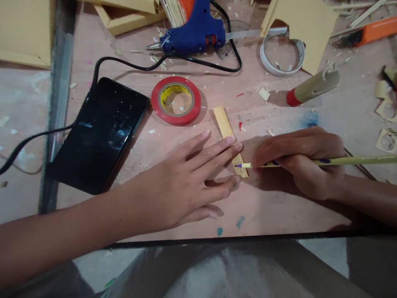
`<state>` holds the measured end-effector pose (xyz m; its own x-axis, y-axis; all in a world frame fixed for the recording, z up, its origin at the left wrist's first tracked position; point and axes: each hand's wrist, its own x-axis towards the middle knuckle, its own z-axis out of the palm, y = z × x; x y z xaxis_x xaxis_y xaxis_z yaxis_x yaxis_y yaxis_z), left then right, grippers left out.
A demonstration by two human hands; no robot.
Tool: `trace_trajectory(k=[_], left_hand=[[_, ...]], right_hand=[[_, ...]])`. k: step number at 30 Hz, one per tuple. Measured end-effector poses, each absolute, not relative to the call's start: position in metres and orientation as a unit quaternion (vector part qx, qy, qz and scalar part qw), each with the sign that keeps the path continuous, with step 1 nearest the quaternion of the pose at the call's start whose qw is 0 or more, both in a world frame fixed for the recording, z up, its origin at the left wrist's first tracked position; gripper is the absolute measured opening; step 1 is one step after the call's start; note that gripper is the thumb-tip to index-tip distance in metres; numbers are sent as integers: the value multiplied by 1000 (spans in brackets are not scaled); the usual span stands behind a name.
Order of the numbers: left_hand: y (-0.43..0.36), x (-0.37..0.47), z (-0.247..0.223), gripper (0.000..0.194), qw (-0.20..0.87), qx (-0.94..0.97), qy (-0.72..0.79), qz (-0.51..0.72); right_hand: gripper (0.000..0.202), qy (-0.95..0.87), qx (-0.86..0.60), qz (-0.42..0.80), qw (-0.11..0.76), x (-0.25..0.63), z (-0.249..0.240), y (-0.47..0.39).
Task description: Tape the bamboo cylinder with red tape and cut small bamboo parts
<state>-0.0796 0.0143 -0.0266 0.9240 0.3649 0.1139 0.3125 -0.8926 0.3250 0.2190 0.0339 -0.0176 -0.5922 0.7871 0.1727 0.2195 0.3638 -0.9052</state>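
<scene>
My left hand (pixel 198 178) lies flat with fingers spread. Its fingertips press on a narrow yellow cardboard strip (pixel 222 120), which rests at a slant on the table. In a writing grip, my right hand (pixel 307 161) is closed on a felt-tip pen (pixel 356 160) with a pale yellow-green barrel and dark spots. The pen's purple tip touches the strip's near end, where a small drawn outline shows. Part of the strip is hidden under my left fingers.
Beside my left hand are a black phone-like slab (pixel 105 128) and a red tape roll (pixel 195 101). Farther back lie a blue glue gun (pixel 195 33) with a black cord, a white tape ring (pixel 265 58), a red-ended tube (pixel 313 87) and an orange cutter (pixel 376 31). Scraps litter the table.
</scene>
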Motion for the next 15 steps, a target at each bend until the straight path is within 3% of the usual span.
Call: trace_trajectory(k=[15], left_hand=[[14, -81, -25, 53, 160, 968, 179, 79]], right_hand=[[36, -767, -321, 469, 299, 217, -16, 35]])
